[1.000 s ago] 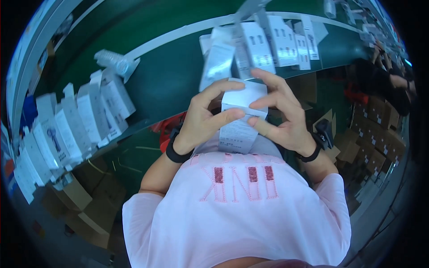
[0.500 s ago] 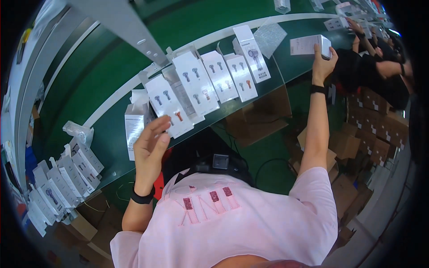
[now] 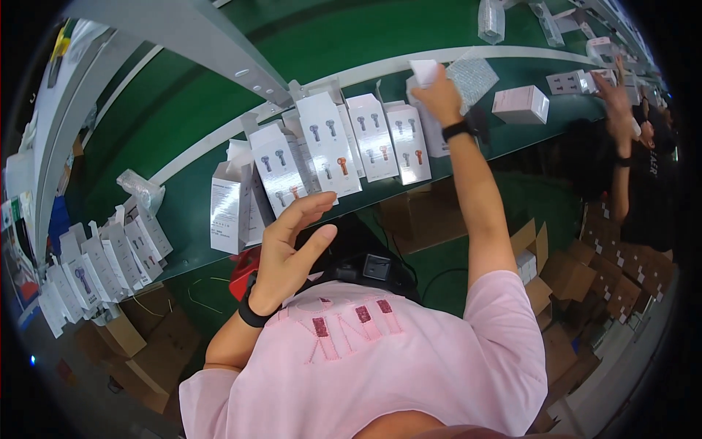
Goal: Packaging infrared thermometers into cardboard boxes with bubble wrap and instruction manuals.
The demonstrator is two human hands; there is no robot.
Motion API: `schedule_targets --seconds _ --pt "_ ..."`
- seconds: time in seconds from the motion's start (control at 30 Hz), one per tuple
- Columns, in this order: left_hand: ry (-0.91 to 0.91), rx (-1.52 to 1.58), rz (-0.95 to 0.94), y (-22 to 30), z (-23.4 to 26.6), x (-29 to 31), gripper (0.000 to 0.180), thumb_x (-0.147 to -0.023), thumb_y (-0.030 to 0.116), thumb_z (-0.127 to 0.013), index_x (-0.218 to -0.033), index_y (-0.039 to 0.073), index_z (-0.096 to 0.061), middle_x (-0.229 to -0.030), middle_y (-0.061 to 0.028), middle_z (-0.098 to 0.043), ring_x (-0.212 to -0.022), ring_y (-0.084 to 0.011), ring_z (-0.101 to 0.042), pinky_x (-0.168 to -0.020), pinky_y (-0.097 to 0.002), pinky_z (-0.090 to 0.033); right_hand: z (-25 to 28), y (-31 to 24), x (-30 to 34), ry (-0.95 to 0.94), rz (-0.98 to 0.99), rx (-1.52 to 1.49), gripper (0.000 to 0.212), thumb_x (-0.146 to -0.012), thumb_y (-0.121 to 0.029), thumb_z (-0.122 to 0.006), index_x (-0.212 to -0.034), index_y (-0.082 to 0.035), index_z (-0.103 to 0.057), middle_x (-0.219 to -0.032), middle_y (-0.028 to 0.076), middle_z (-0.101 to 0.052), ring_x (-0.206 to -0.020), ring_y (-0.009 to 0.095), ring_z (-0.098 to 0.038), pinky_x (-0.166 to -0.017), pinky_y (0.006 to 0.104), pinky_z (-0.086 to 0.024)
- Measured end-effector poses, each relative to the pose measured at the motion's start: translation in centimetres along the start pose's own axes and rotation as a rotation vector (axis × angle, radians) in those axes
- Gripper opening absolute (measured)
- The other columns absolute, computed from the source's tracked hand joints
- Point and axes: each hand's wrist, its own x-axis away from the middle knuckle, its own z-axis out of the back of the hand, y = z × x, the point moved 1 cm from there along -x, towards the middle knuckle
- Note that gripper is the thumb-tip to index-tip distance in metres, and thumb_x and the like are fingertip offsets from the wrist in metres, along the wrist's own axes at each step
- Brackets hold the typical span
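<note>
Head view: the right grip [image 3: 441, 100] grasps the top of a white box [image 3: 432, 136] standing on the counter [image 3: 189, 243]. The left grip [image 3: 292, 245] is released, fingers spread, near other boxes [image 3: 327, 146].

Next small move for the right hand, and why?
Probably draw the white box toward the left hand: the right hand is at the box's top, though its hold is partly hidden, and the left hand is open and looks empty.
</note>
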Motion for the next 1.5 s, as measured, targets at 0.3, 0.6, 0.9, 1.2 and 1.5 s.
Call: schedule_targets --seconds 0.3,0.6,0.9,1.2,1.5 --pt "-0.083 -0.312 -0.674 3.1 -0.2 -1.9 0.140 -0.055 0.043 -0.091 -0.152 0.005 0.003 -0.150 -0.0264 -0.025 -0.139 -0.0371 -0.029 -0.113 -0.0467 -0.022 20.4 -10.5 18.8 0.267 0.961 -0.456 0.084 -0.073 -0.019 -0.078 -0.137 0.001 -0.029 -0.123 0.019 -0.054 -0.115 0.026 -0.055 -0.094 0.0388 -0.046" --pt "0.014 -0.397 -0.888 5.3 7.5 3.7 0.107 -0.053 0.032 -0.087 -0.141 -0.001 -0.036 -0.127 -0.0167 -0.054 -0.105 -0.0301 -0.056 -0.090 -0.0388 -0.043 16.0 -22.0 25.5 -0.065 0.998 -1.043 0.070 -0.065 -0.044 -0.082 -0.109 0.001 -0.053 -0.109 0.014 -0.055 -0.091 0.020 -0.055 -0.077 0.0309 -0.044" --pt "0.476 0.628 0.122 -4.2 21.9 16.2 0.056 -0.087 0.029 -0.068 -0.129 -0.002 -0.047 -0.101 -0.0103 -0.067 -0.085 -0.0198 -0.069 -0.073 -0.0296 -0.056 -3.1 -39.6 26.8 -1.041 0.426 -0.697 0.091 -0.080 -0.040 -0.069 -0.148 0.001 -0.024 -0.140 0.022 -0.043 -0.122 0.025 -0.048 -0.100 0.0366 -0.039" --pt "-0.071 1.616 0.207 -23.1 34.7 11.6 0.051 -0.097 0.048 -0.041 -0.126 0.010 -0.057 -0.112 -0.0109 -0.066 -0.094 -0.0259 -0.067 -0.082 -0.0390 -0.054 -20.5 -60.4 23.9 -0.560 1.030 0.059 0.098 -0.075 -0.048 -0.072 -0.139 0.012 -0.030 -0.130 0.035 -0.047 -0.123 0.042 -0.049 -0.102 0.0412 -0.041" --pt "0.164 0.546 0.210 -19.2 33.8 14.9 0.074 -0.088 0.053 -0.058 -0.135 -0.003 -0.044 -0.117 -0.0186 -0.061 -0.098 -0.0273 -0.064 -0.084 -0.0360 -0.052 -33.7 -66.9 25.6 -0.556 0.827 0.149 0.060 -0.068 -0.038 -0.076 -0.108 0.004 -0.059 -0.099 0.025 -0.067 -0.098 0.037 -0.065 -0.085 0.0421 -0.052"
